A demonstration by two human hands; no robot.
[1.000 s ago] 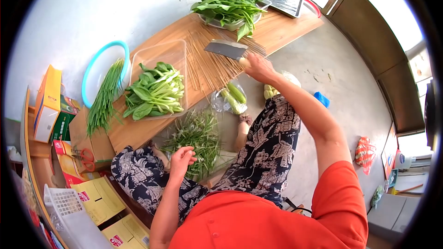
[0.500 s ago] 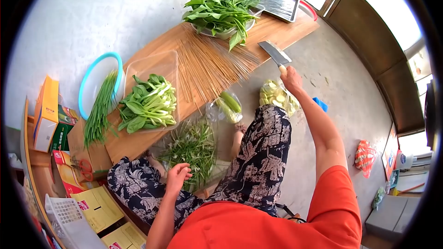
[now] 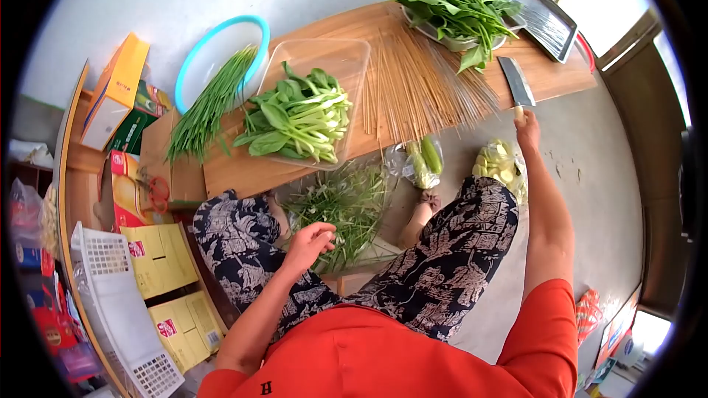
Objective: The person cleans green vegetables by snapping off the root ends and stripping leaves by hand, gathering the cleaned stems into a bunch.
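My right hand (image 3: 526,131), arm stretched out, is wrapped round the pale handle of a cleaver (image 3: 515,81). Its broad blade lies over the right end of the wooden table (image 3: 546,77), just right of a spread of thin bamboo skewers (image 3: 417,81). Above my lap hangs my left hand (image 3: 310,245), its fingers curled together and nothing visible in them. Below it on the floor lies a heap of green trimmings (image 3: 339,210) on clear plastic. Leafy greens with pale stems (image 3: 310,114) fill a clear plastic tub (image 3: 358,59) on the table.
Chives (image 3: 217,103) lean out of a blue-rimmed basin (image 3: 184,66). A leafy bunch (image 3: 457,11) and a metal tray (image 3: 546,18) are at the back. Bagged cucumbers (image 3: 425,162) and a bag of pale slices (image 3: 501,166) are on the floor. Orange-handled scissors (image 3: 157,193) are by boxes.
The view has turned, so the table and its contents sit farther right and higher. The cleaver stays in my right hand, its blade now more upright in view. My left hand remains over my lap.
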